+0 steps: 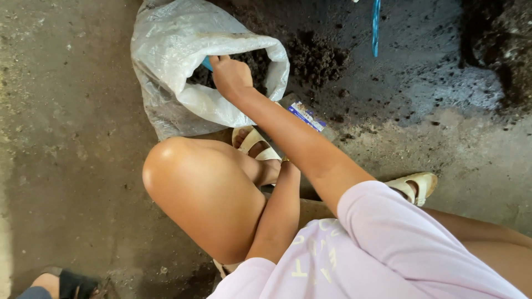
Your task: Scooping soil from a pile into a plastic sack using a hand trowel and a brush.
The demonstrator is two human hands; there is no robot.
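One hand was plainly at work: the right hand (230, 75) reached toward 11 o'clock into the mouth of a white plastic sack (166, 50), its fingers curled shut around a blue handle (206, 63) of which only a short stub showed at the hand's 9 o'clock edge. What the handle belonged to could not be told, since the rest lay hidden behind the fist and the sack's rolled rim. Inside the sack sat dark soil (256, 62), just beside the knuckles at 3 o'clock.

The left hand (272, 169) hung down behind the bent knee (166, 166), near the ankle, and mostly hidden; whether it was open or closed could not be told. Just above it, at 12 o'clock, a cream sandal (252, 141) rested on the floor against the base of the sack. A second cream sandal (418, 185) stood well apart at 3 o'clock.

On the concrete floor (66, 138), a loose pile of soil (316, 55) lay at 3 o'clock of the sack's opening, just beside it. A small blue-and-white printed packet (306, 115) lay flat beneath the right forearm. A thin blue strip (376, 25) hung down at the top edge, around 1 o'clock. At the bottom left corner, near 7 o'clock, another person's foot in a dark sandal (69, 283) showed partly in view.
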